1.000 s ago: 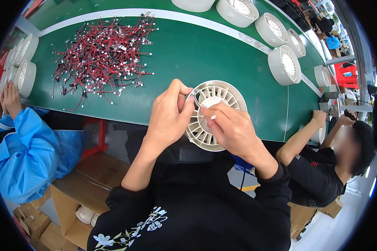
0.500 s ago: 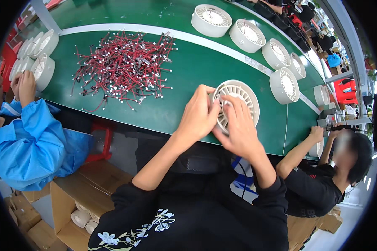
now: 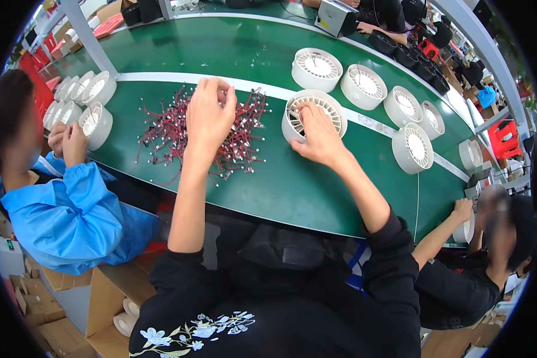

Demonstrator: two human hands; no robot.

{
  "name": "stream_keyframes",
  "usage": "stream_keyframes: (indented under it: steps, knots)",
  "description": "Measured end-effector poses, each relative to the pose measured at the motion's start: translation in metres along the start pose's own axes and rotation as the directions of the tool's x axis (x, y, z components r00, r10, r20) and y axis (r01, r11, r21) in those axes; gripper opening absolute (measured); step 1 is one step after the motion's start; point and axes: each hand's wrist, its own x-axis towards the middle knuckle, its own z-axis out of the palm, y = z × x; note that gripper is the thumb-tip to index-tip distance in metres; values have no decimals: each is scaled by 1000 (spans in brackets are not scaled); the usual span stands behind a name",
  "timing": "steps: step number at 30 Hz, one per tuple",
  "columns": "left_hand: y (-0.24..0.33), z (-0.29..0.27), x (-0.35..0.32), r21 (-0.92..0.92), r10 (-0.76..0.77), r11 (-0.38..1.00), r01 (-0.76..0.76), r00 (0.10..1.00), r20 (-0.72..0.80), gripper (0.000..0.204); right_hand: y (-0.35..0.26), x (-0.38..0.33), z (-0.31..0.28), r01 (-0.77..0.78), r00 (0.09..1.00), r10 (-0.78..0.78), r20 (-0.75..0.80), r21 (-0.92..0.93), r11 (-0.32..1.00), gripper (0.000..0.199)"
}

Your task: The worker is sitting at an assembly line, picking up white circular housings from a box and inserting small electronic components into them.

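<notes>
My right hand point(image 3: 317, 135) grips the near rim of a round white fan housing point(image 3: 334, 109) with a slotted grille, resting on the green belt point(image 3: 292, 185). My left hand point(image 3: 210, 113) reaches over a heap of red wired parts point(image 3: 167, 134) with its fingers pinched together at the top of the heap; whether a wire is between them cannot be made out. Both forearms wear black sleeves.
Several more white fan housings point(image 3: 364, 86) line the belt's far side past a white stripe. A person in a blue coat point(image 3: 71, 215) works at the left beside stacked housings point(image 3: 92, 116). Another person in black point(image 3: 477, 268) sits at right. Cardboard boxes point(image 3: 107, 310) stand below.
My left hand let go of the fan housing and moved left onto the wire heap. My right hand set the housing down on the belt and still holds it.
</notes>
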Motion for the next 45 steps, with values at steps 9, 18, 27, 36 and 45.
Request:
stream_keyframes:
  steps: [9, 18, 27, 36, 45]
  knots:
    - [-16, 16, 26, 43, 105, 994, -102, 992, -65, 11, -13, 6, 17, -96, 975, 30, -221, -292, 952, 55]
    - [-1, 37, -38, -162, 21, 986, -22, 1000, -4, 11, -10, 21, 17, -207, 967, 155, -203, -269, 941, 52]
    - [15, 3, -120, -297, -5, 954, -26, 995, -102, 9, -2, 9, -27, -6, 988, 18, -151, 81, 997, 41]
    - [42, 23, -164, -356, 12, 934, 8, 998, 54, 11, 50, 182, 27, 54, 970, -110, -217, -246, 968, 34]
    - [39, 20, -164, -284, 14, 959, 20, 993, 115, 9, 90, 200, 53, -51, 994, 11, -105, -380, 923, 53]
